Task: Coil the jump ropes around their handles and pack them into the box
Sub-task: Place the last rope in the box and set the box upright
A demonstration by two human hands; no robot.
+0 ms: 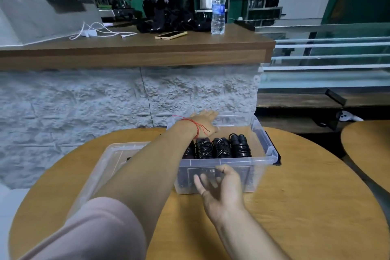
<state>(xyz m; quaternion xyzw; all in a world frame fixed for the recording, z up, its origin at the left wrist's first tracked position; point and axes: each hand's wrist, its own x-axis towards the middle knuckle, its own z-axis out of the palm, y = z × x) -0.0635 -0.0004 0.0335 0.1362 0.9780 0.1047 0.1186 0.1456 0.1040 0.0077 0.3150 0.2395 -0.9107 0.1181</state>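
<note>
Left hand [203,125], fingers straight, is laid inside the clear plastic box [253,160] — likely seating coiled black jump ropes [221,148] — box braced by the spread right hand [221,188].

Item count, head view
4 coiled jump ropes [221,148] visible in 1 clear box [269,154], leftmost partly behind a forearm; 1 lid [109,155]; 2 hands: left hand [205,123], right hand [222,189]; 2 round benches: near bench [299,207], side bench [369,150]; on 1 rear bench [147,50]: 1 water bottle [218,6], 1 phone [171,35].
</note>
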